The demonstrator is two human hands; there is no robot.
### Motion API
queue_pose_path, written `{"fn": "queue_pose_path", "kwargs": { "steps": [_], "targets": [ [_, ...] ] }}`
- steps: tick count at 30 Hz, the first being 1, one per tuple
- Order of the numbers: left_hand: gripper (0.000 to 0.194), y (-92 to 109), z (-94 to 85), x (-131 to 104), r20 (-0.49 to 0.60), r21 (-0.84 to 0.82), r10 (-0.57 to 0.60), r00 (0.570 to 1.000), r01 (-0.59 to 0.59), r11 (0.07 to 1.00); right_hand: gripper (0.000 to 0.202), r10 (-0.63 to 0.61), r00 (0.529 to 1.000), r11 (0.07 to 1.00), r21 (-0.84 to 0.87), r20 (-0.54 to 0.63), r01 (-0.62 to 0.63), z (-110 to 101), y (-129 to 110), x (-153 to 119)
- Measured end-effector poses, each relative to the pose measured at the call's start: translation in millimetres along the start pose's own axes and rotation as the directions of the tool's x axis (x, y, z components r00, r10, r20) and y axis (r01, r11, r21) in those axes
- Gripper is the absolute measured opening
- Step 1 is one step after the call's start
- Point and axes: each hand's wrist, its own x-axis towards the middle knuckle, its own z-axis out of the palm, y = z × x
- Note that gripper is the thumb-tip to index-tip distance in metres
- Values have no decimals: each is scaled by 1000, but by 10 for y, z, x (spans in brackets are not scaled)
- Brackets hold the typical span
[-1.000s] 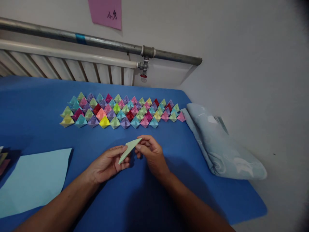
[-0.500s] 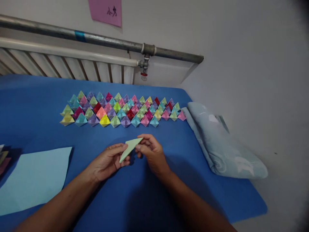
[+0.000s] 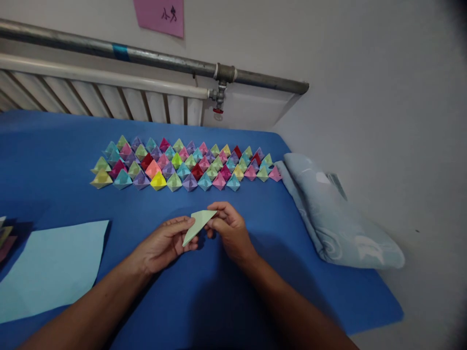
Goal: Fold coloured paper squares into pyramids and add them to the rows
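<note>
A pale green folded paper (image 3: 199, 225) is held in the air above the blue surface, its shape a slanted triangle. My left hand (image 3: 166, 245) pinches its left part, thumb on top and fingers underneath. At the upper right edge, my right hand (image 3: 230, 231) is closed on the paper between thumb and fingers; the fingertips are partly hidden behind it. Beyond my hands, several small folded paper boats (image 3: 189, 183) in many colours stand in close rows.
A light blue paper sheet (image 3: 62, 267) lies at the left, beside a stack of coloured paper (image 3: 7, 243). A folded grey-blue blanket (image 3: 339, 223) rests at the right by the wall. Behind the blue surface (image 3: 146, 316) are a radiator (image 3: 156, 107) and a metal pipe (image 3: 168, 59).
The folded green paper has turned slightly, showing a broader face, and shifted a little to the right with my left hand. My right hand has barely moved.
</note>
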Motion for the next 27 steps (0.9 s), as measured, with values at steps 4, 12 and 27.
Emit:
{"fn": "queue_pose_path", "kwargs": {
  "steps": [4, 12, 27],
  "targets": [
    [13, -10, 43, -4, 7, 60, 68, 998, -68, 996, 25, 14, 1000, 1000, -9, -7, -14, -16, 12, 5],
    [29, -72, 114, -32, -44, 335, 334, 942, -301, 893, 27, 86, 995, 996, 2, -51, -86, -37, 26, 27],
    [12, -84, 64, -95, 242, 870, 756, 608, -482, 108, 26, -62, 995, 960, -277, -73, 40, 28, 77, -29]
  ]
}}
